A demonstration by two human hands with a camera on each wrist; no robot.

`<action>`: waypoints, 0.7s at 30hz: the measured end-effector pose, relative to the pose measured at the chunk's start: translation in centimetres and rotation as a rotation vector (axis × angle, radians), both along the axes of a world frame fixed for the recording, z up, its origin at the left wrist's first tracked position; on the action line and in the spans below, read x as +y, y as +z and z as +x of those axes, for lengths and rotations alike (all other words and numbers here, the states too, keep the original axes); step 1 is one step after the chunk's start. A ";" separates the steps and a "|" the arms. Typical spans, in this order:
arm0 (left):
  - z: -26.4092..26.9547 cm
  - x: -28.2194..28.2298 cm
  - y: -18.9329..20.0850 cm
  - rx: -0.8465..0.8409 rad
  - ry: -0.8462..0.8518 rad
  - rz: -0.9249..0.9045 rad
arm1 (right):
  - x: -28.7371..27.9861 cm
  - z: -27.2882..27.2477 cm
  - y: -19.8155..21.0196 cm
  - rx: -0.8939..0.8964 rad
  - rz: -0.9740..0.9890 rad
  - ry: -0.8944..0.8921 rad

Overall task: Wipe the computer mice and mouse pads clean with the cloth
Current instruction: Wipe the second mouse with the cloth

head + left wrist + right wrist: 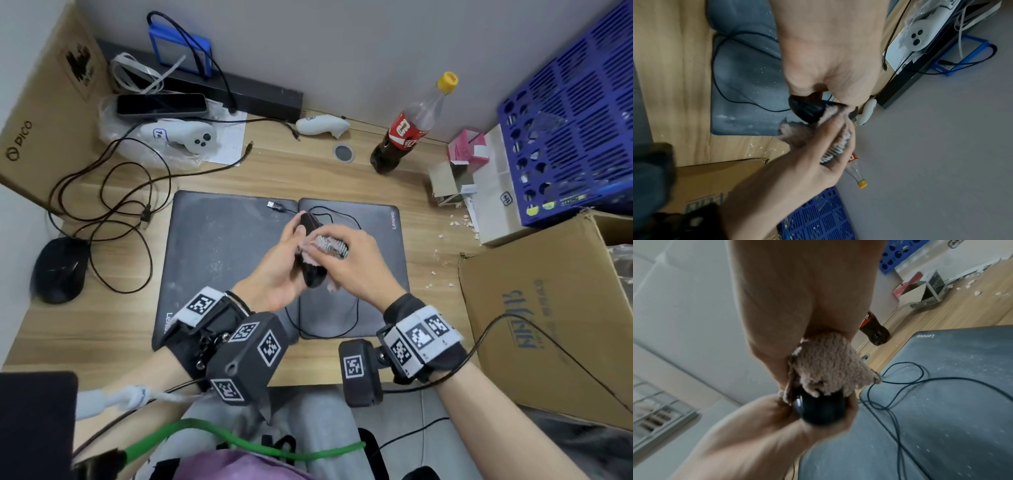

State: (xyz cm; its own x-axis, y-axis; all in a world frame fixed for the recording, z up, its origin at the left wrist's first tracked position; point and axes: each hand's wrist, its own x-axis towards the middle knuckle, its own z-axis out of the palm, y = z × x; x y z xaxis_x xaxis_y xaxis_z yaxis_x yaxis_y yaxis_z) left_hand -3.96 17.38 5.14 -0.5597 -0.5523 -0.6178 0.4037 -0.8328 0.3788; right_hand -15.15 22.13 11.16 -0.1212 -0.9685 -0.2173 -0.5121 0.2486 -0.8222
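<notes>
While our left hand (277, 270) grips the wired mouse (310, 253) and our right hand (356, 270) pinches the cloth (826, 365) against it, the dusty mouse pads (219, 253) beneath and the second mouse (60, 269) far left remain unwiped.

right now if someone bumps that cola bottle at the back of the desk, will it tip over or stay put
The cola bottle is tall and narrow, so it would probably tip. Only the bottom part looks filled with dark drink, which keeps the weight low but likely leaves it light enough to slide. Once down, its round body would probably roll across the desk.

Light wooden desk (274, 171): two dark grey rectangular mouse pads (219, 260) at centre, black mouse (60, 270) at nine o'clock, cola bottle (407, 133) at one o'clock.
</notes>
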 end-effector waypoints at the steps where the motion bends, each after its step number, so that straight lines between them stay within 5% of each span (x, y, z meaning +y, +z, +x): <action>1: -0.1 -0.3 0.0 -0.033 0.030 0.006 | 0.5 0.4 -0.1 -0.019 0.019 0.028; 6: 0.3 -1.8 0.6 -0.031 0.138 0.032 | 2.5 0.3 -1.3 0.025 0.120 0.087; 14: 0.8 -1.1 0.8 -0.048 0.024 -0.157 | 1.6 -1.6 -0.4 0.011 0.060 -0.177; 21: 1.1 0.2 0.2 -0.064 -0.057 -0.213 | 0.1 0.3 1.2 0.017 0.047 0.115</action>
